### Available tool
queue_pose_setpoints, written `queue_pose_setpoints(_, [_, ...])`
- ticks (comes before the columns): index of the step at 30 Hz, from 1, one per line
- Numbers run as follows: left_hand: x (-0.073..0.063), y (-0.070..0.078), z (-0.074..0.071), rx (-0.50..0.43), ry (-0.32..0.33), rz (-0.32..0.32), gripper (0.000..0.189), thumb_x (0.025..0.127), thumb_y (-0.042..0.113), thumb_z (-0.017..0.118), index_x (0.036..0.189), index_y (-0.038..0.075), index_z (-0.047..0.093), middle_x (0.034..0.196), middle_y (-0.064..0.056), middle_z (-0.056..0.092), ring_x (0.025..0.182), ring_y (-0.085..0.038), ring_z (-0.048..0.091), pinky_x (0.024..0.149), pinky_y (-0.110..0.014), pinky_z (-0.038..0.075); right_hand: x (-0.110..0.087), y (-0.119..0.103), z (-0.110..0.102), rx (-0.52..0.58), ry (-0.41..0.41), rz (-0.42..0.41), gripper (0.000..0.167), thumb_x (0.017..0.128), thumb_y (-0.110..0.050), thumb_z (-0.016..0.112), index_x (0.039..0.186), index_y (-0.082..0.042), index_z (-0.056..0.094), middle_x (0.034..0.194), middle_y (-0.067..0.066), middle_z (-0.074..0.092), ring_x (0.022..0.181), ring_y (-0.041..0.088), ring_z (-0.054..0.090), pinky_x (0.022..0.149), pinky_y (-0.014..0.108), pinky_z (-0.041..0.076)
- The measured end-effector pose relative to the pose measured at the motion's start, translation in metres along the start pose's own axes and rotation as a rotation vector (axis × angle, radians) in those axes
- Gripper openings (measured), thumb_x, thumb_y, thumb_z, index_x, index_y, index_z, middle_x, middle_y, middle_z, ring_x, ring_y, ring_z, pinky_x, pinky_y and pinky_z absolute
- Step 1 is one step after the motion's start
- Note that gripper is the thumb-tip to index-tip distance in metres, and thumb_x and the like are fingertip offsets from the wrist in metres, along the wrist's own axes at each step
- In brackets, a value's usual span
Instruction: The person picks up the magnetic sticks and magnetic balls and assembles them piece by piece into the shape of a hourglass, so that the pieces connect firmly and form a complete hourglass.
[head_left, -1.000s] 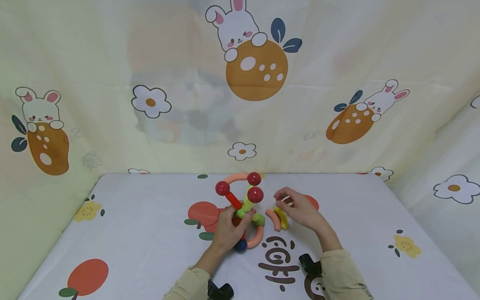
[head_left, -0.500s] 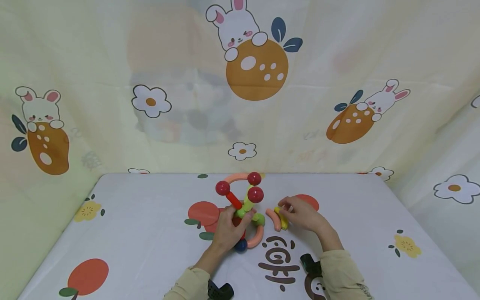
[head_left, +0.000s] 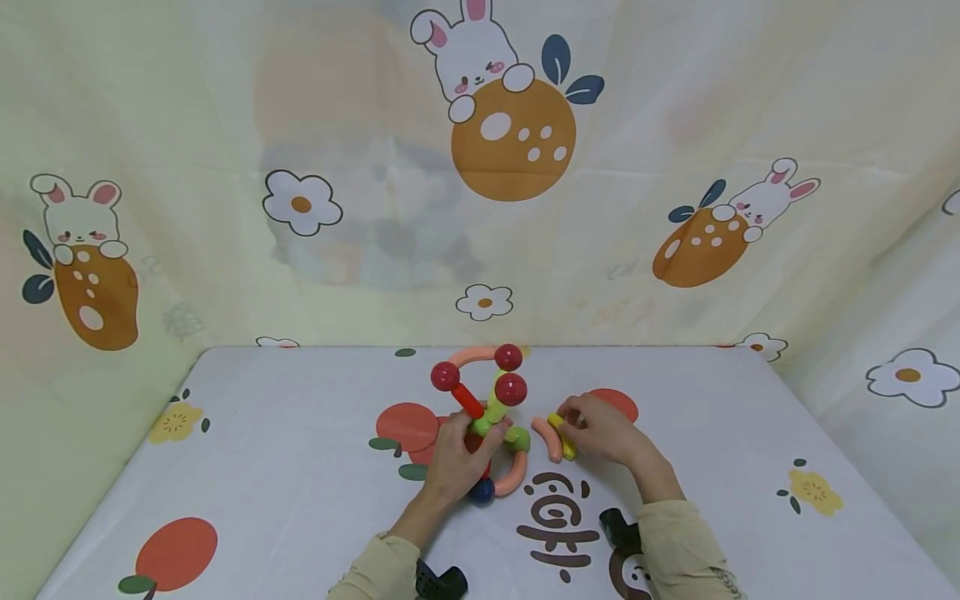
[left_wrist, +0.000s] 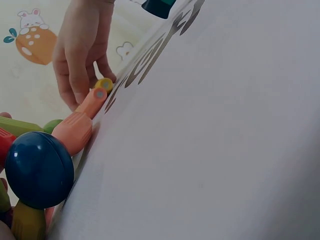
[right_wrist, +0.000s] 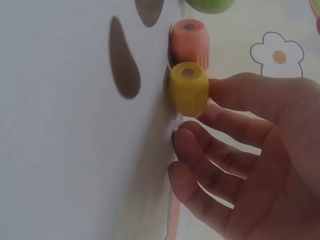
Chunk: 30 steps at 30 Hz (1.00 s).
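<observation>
My left hand (head_left: 453, 462) grips a toy frame of magnetic balls and sticks by its middle, thumb near a green ball (head_left: 517, 438). Three red balls (head_left: 512, 389) stand at its top, joined by red, light green and salmon sticks. A dark blue ball (left_wrist: 40, 169) sits low on the near side, with a curved salmon stick beside it. My right hand (head_left: 603, 429) pinches a curved yellow stick (right_wrist: 189, 92) between thumb and index finger, its other fingers loosely bent. A loose curved salmon stick (head_left: 547, 440) lies along the yellow one's left side.
A white cloth (head_left: 300, 517) printed with fruit and flowers covers the table. Behind it hangs a cream curtain (head_left: 360, 275) with rabbit prints. Dark straps or mounts (head_left: 441, 582) show by both wrists.
My right hand has come down and left from above the loose sticks, and its fingers have taken the yellow stick. The left hand and the frame have stayed still.
</observation>
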<state>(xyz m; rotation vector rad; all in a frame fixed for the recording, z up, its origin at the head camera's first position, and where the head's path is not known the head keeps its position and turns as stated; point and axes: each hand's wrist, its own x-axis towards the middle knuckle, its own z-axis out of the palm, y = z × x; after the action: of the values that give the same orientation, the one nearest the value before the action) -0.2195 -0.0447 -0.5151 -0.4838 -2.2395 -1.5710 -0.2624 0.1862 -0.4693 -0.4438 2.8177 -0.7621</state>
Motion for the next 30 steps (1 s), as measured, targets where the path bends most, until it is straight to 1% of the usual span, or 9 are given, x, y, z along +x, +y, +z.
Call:
queue_pose_setpoints(6, [0.000, 0.000, 0.000, -0.006, -0.005, -0.001, 0.020, 0.090, 0.031, 0.062, 0.106, 0.021, 0.064, 0.093, 0.008, 0.070, 0.085, -0.007, 0.057, 0.072, -0.024, 0.049, 0.000, -0.001, 0.000, 0.042, -0.009, 0.013, 0.017, 0.087, -0.016, 0.064, 0.103, -0.010, 0.062, 0.094, 0.003, 0.061, 0.083, 0.017, 0.055, 0.070, 0.029, 0.050])
queue_pose_setpoints(11, [-0.001, 0.000, 0.000, -0.014, -0.022, 0.003, 0.021, 0.091, 0.031, 0.061, 0.108, 0.019, 0.064, 0.095, 0.006, 0.070, 0.087, -0.009, 0.058, 0.073, -0.025, 0.050, -0.001, 0.000, -0.002, 0.103, -0.013, -0.004, 0.015, 0.087, -0.015, 0.063, 0.102, -0.011, 0.061, 0.094, 0.004, 0.061, 0.086, 0.019, 0.056, 0.068, 0.028, 0.050])
queue_pose_setpoints(14, [-0.001, -0.001, 0.000, -0.003, -0.024, 0.000, 0.021, 0.091, 0.032, 0.061, 0.108, 0.019, 0.064, 0.094, 0.005, 0.070, 0.086, -0.009, 0.057, 0.073, -0.024, 0.049, -0.001, 0.001, -0.003, 0.129, -0.004, -0.013, 0.016, 0.088, -0.015, 0.062, 0.103, -0.011, 0.061, 0.096, 0.004, 0.061, 0.087, 0.019, 0.056, 0.068, 0.027, 0.049])
queue_pose_setpoints(18, [-0.001, 0.000, 0.000, 0.008, -0.012, -0.012, 0.022, 0.090, 0.033, 0.062, 0.107, 0.019, 0.064, 0.092, 0.006, 0.069, 0.085, -0.008, 0.057, 0.072, -0.024, 0.049, -0.001, 0.000, -0.006, 0.151, 0.031, -0.044, 0.019, 0.089, -0.016, 0.060, 0.107, -0.010, 0.062, 0.097, 0.005, 0.063, 0.088, 0.019, 0.056, 0.071, 0.028, 0.048])
queue_pose_setpoints(22, [-0.001, 0.000, 0.000, 0.014, -0.002, -0.013, 0.022, 0.090, 0.032, 0.063, 0.106, 0.018, 0.063, 0.090, 0.006, 0.069, 0.083, -0.008, 0.056, 0.071, -0.023, 0.049, -0.001, -0.004, -0.009, 0.206, 0.078, -0.066, 0.022, 0.091, -0.019, 0.059, 0.111, -0.010, 0.062, 0.101, 0.007, 0.064, 0.089, 0.020, 0.057, 0.074, 0.029, 0.048])
queue_pose_setpoints(27, [-0.001, 0.000, 0.000, -0.011, -0.008, 0.002, 0.021, 0.090, 0.029, 0.063, 0.108, 0.019, 0.063, 0.093, 0.005, 0.069, 0.086, -0.010, 0.058, 0.074, -0.024, 0.050, -0.002, -0.012, -0.014, 0.262, 0.138, -0.026, 0.026, 0.092, -0.028, 0.059, 0.116, -0.016, 0.061, 0.106, 0.004, 0.064, 0.091, 0.019, 0.057, 0.076, 0.029, 0.047])
queue_pose_setpoints(30, [-0.001, -0.001, 0.000, -0.031, -0.011, 0.011, 0.020, 0.090, 0.028, 0.063, 0.108, 0.020, 0.064, 0.094, 0.006, 0.070, 0.086, -0.011, 0.059, 0.075, -0.025, 0.050, -0.004, -0.018, -0.017, 0.293, 0.170, -0.022, 0.029, 0.093, -0.033, 0.057, 0.118, -0.020, 0.059, 0.108, 0.005, 0.063, 0.088, 0.019, 0.057, 0.074, 0.030, 0.046])
